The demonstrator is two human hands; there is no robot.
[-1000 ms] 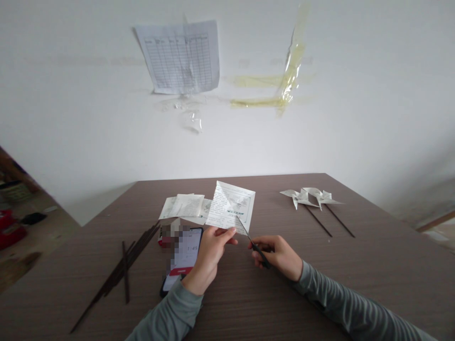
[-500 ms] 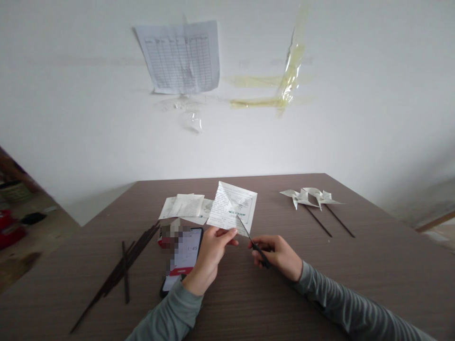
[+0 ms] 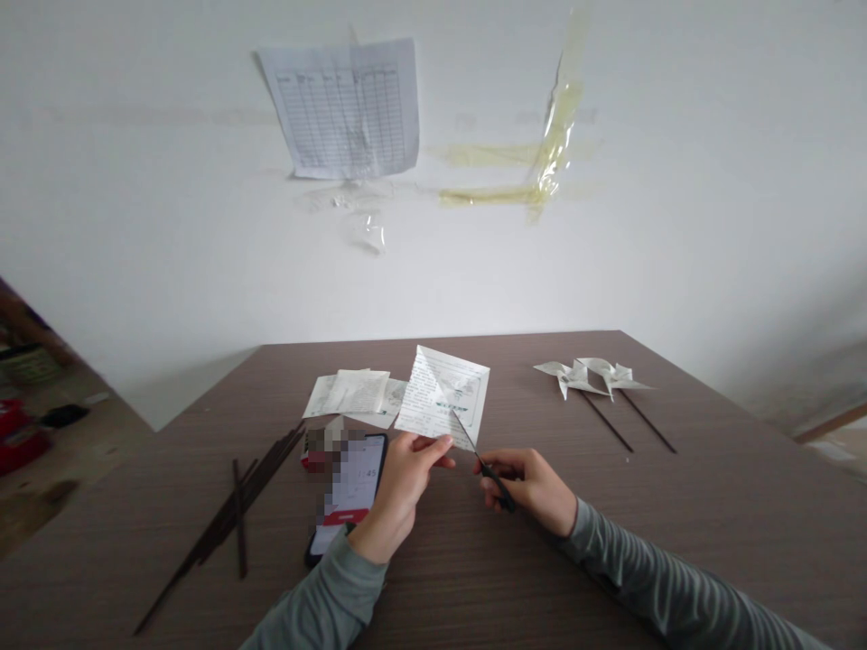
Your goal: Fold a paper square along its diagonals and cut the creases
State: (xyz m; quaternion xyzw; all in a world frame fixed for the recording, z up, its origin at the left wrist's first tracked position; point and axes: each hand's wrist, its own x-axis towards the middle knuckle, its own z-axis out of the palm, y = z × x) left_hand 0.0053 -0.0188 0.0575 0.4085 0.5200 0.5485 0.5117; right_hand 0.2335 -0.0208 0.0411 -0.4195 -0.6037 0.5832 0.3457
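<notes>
My left hand [image 3: 406, 474] pinches the lower edge of a square printed paper [image 3: 433, 388], which is held up above the table with diagonal creases across it. Closed around the black handles of a pair of scissors [image 3: 498, 486] is my right hand [image 3: 535, 487]. The scissors' blades lie at the paper's lower right corner and point in toward its middle. Two paper pinwheels [image 3: 573, 377] on dark sticks rest to the right. Behind my left hand lies a small stack of paper squares [image 3: 356, 393].
On the brown table [image 3: 575, 587], a phone [image 3: 352, 483] with a lit screen lies beside my left forearm, by a small, partly blurred red and white box [image 3: 318, 451]. Several dark sticks [image 3: 237, 506] lie further left. A printed sheet [image 3: 345, 108] is taped to the wall.
Almost nothing differs. Both hands, the paper and the scissors keep nearly the same place, with only a very slight shift of the paper.
</notes>
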